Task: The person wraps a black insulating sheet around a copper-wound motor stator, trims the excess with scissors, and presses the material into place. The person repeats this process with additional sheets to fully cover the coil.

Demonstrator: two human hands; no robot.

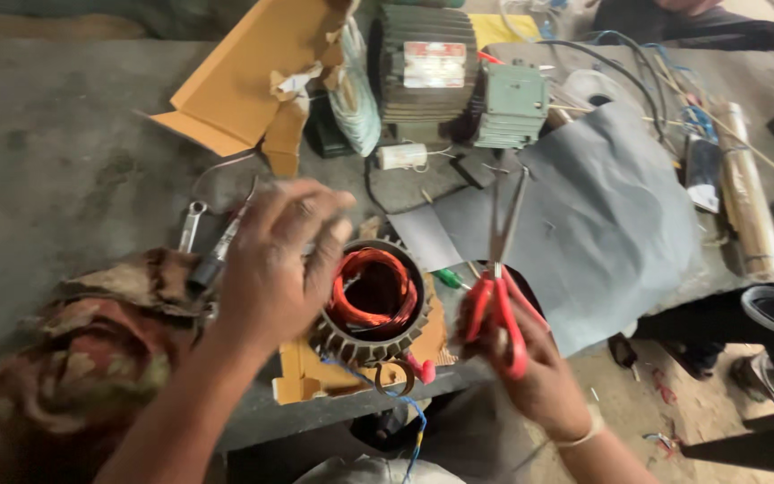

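- Head view: we see our left hand [275, 260] over the motor stator [371, 303], fingers spread and curved, fingertips touching its toothed rim on the left side.
- Stator sits near the front edge of the grey workbench [64, 152], on a scrap of yellow card; copper-red windings fill its bore.
- Our right hand [530, 363] grips red-handled scissors [499, 269], fingers closed through the loops, blades nearly together and pointing up.
- Scissors hang just right of the stator, apart from it, above the grey insulation sheet [602, 215].
- Behind these stand a finned electric motor [427, 63] and torn cardboard [253, 76]; a spanner [190, 224] lies left.
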